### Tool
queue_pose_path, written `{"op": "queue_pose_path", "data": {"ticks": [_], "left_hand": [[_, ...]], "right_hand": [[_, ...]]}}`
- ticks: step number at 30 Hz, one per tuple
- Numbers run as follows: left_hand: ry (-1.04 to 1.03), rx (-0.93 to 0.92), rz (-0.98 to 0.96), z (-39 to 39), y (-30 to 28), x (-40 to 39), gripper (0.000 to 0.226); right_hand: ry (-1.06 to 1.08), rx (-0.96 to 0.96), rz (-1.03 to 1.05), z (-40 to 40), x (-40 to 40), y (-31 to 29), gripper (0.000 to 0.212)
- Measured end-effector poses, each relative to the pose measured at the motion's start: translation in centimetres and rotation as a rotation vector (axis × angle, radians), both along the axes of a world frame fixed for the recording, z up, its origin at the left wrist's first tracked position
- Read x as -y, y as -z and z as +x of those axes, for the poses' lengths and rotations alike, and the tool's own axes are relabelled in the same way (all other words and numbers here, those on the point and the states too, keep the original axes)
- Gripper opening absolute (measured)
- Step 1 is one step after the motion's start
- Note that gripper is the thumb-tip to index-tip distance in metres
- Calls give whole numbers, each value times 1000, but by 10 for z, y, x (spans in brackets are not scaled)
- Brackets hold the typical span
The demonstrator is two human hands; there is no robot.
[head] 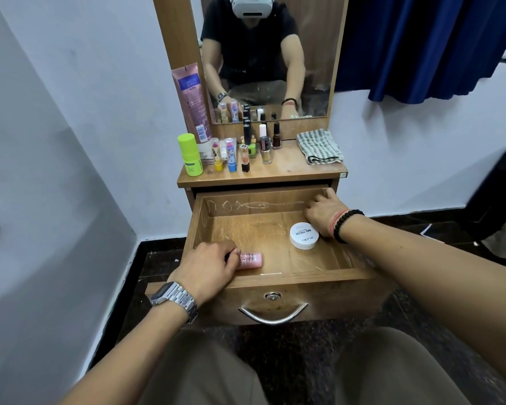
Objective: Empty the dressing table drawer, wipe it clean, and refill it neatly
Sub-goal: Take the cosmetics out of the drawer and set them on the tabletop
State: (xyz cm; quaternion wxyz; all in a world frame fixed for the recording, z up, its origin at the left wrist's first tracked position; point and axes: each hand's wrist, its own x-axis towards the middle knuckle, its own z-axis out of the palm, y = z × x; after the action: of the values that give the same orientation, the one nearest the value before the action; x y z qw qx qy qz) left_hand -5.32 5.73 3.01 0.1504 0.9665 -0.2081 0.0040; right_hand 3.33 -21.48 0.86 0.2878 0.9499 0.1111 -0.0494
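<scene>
Left grip [209,266] around pink tube [250,260], jar [303,235] nearby

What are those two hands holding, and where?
The left hand grips one end of a small pink bottle lying in the drawer. The right hand: cannot tell.

Home bedroom: mirrored dressing table [289,168], cosmetics [231,154]
</scene>
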Motion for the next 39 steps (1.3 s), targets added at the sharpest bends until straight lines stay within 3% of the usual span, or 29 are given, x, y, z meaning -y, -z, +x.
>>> {"op": "queue_pose_path", "data": {"ticks": [5, 11, 14, 18, 24, 34, 39], "left_hand": [[0, -3, -3, 0, 0, 0, 28], [-11, -10, 2, 2, 1, 1, 29], [-8, -15, -3, 2, 2, 0, 27], [-12, -12, -6, 2, 2, 0, 28], [-14, -15, -7, 1, 0, 1, 28], [-25, -35, -19, 1, 2, 0, 28], [-24, -30, -21, 3, 3, 1, 24]], "right_hand": [[-41, -16, -27, 3, 2, -4, 25], [-52, 126, 210, -1, 3, -5, 29], [14, 173, 477, -4, 5, -9, 21], [237, 172, 1097, -8, 14, -27, 11], [269, 237, 1539, -17, 17, -55, 9], [70, 410, 1480, 12, -25, -105, 15], [39, 458, 1349, 41, -46, -110, 13]]}}
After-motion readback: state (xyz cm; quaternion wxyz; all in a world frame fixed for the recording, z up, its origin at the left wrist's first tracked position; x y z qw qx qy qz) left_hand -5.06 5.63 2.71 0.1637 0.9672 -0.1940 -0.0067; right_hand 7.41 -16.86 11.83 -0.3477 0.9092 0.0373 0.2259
